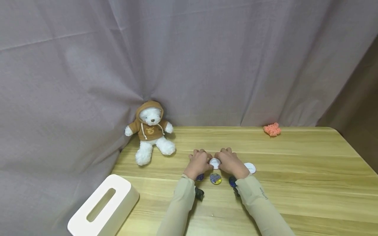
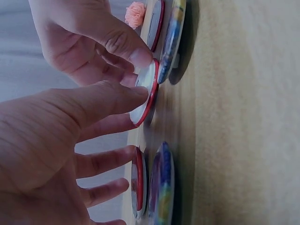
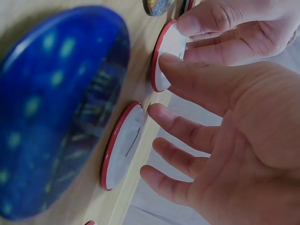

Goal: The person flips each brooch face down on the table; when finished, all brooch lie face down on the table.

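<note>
Both hands pinch one round white disc with a red rim (image 1: 215, 163) between thumbs and fingers. My left hand (image 1: 199, 164) grips its left edge; my right hand (image 1: 231, 163) has the right edge. In the left wrist view, the disc stands tilted at the tabletop, and another red-rimmed disc (image 2: 138, 183) lies by the left hand's spread fingers. A second white disc (image 1: 250, 167) lies right of the right hand. Nearer me are a glossy picture disc (image 1: 216, 179) in blue and yellow, a dark blue disc (image 1: 232, 181), and a purple disc (image 1: 200, 177) partly behind the left wrist.
A white teddy bear in a brown hoodie (image 1: 151, 131) sits at the back left. At the front left stands a white tissue box (image 1: 122, 200). A coral scrunchie (image 1: 272, 129) lies near the wooden table's (image 1: 310, 164) back edge, before a grey curtain (image 1: 206, 65).
</note>
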`<state>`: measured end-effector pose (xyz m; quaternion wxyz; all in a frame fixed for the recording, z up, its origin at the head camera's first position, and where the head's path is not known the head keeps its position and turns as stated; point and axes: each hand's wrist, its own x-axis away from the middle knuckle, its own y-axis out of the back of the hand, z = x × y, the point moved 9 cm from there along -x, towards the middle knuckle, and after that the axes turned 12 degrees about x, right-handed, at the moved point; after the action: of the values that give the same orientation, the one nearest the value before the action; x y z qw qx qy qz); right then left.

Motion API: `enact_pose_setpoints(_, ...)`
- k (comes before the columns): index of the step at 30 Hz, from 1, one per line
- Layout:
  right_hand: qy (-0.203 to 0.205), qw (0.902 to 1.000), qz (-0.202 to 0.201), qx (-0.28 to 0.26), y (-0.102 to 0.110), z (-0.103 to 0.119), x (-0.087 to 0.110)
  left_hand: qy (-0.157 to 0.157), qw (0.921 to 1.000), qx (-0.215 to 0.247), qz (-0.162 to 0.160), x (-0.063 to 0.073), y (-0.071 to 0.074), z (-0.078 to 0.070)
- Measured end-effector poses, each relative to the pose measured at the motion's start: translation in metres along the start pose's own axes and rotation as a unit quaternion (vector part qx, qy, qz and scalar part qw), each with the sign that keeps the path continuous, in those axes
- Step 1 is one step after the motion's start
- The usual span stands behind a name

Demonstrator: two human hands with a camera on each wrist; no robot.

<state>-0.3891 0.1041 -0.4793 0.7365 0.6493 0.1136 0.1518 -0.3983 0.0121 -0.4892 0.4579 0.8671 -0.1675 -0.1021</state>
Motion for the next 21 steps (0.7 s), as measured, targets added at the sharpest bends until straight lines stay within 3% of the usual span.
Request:
enact_pose_setpoints(6, 0.015, 0.9999, -0.004, 0.007, 0.000, 0.002, -0.001, -0.002, 1.0000, 0.004, 0.005, 0.002, 0.002, 0.002)
enact_pose_setpoints(12, 0.021, 0.9995, -0.024, -0.004, 0.006, 0.002, 0.000, -0.003, 0.9992, 0.039, 0.005, 0.004, 0.008, 0.006)
enact_pose_setpoints(21, 0.022, 0.9994, -0.009, -0.025, 0.008, 0.011, -0.004, 0.005, 0.9986, 0.052, 0.007, 0.011, 0.012, 0.014)
